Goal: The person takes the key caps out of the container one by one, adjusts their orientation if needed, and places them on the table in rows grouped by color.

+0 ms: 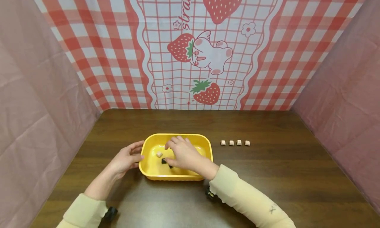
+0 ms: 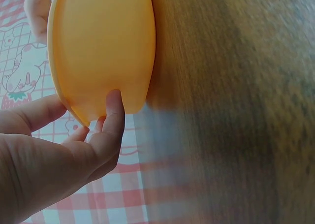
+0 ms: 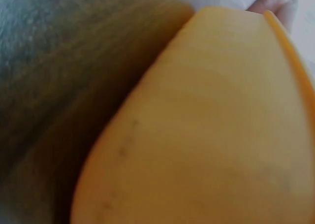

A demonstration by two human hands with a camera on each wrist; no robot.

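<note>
A yellow tub (image 1: 175, 178) stands on the table. At its left end my left hand (image 1: 126, 158) grips the rim, with the thumb on the edge and fingers against the outer wall; the left wrist view shows this hand (image 2: 74, 150) close up. My right hand (image 1: 184, 153) reaches down into the tub, thumb and forefinger apart. Just by its thumb lies a black keycap (image 1: 163, 161), and a second dark keycap (image 1: 170, 166) is partly covered by the hand. A white keycap (image 1: 159, 154) sits left of them. The right wrist view shows mostly the tub's outer wall (image 3: 206, 111).
To the right of the tub, several white keycaps (image 1: 231, 143) form a spaced row on the brown wooden table (image 1: 267, 175). A red-checked strawberry cloth (image 1: 207, 56) hangs behind, with pink cloth (image 1: 38, 89) on both sides.
</note>
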